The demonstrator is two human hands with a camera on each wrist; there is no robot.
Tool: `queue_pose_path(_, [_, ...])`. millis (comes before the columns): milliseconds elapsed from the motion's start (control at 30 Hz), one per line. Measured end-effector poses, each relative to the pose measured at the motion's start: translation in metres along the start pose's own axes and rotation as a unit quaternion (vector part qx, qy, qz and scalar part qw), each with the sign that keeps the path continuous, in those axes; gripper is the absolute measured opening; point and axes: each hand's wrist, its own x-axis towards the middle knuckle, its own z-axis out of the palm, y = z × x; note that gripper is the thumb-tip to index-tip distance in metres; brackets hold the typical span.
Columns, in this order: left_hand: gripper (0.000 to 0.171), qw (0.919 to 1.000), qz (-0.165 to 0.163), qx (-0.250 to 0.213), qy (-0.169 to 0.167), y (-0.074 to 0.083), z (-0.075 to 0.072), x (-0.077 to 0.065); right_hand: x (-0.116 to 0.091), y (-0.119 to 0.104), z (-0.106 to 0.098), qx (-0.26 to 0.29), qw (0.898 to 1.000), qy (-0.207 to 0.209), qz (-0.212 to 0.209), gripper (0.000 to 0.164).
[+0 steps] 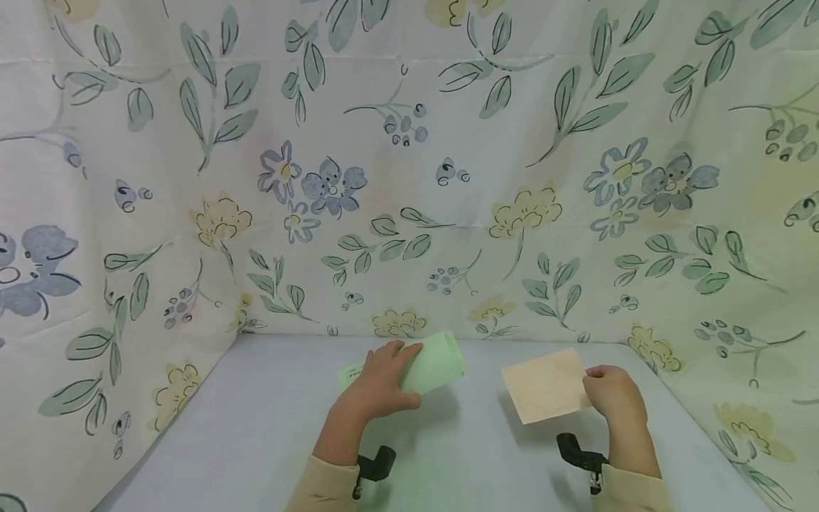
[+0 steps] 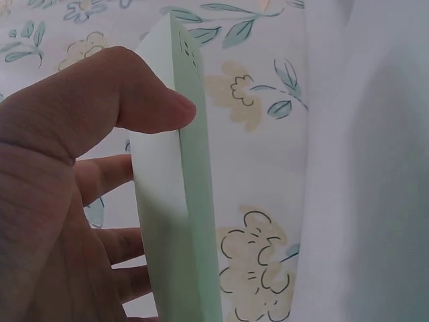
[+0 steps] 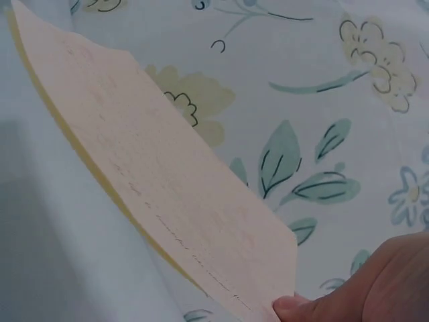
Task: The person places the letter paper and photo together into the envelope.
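Observation:
My left hand point(image 1: 377, 384) grips a slim light green box point(image 1: 435, 363) from above, with small dark print at its left end. In the left wrist view the thumb lies along the edge of the box point(image 2: 164, 174), and the fingers go behind it. To the right, my right hand point(image 1: 617, 395) pinches a peach-coloured card point(image 1: 545, 386) by its right edge, between thumb and fingers. A fine line of script and a yellowish lower edge show on the card point(image 3: 167, 174) in the right wrist view. Both things are held above the table, apart from each other.
The pale table point(image 1: 243, 427) runs back to a floral curtain point(image 1: 397, 178), which also encloses both sides. Black wrist mounts sit on the left wrist point(image 1: 377, 466) and the right wrist point(image 1: 579, 453), below the hands. Beige sleeves cover the forearms.

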Motion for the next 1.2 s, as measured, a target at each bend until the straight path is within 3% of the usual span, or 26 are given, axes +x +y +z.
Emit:
queue_pose_path(167, [0.085,1.0000,-0.002,-0.003,-0.005,0.000,0.001,0.000,0.003,-0.001,0.002,0.045,0.998,-0.029,-0.011,0.040])
queue_pose_path(600, [0.084,1.0000,0.001,-0.003,-0.005,0.000,0.001,-0.002,0.001,-0.008,-0.002,0.143,0.983,-0.109,-0.029,0.049])
queue_pose_path(867, [0.083,1.0000,0.003,0.007,-0.002,0.000,0.002,-0.001,-0.001,-0.013,-0.002,0.155,0.977,-0.128,-0.073,0.053])
queue_pose_path(1200, [0.083,0.9999,0.006,0.008,-0.012,0.005,0.001,-0.001,-0.003,-0.021,0.004,0.179,0.970,-0.137,-0.091,0.050])
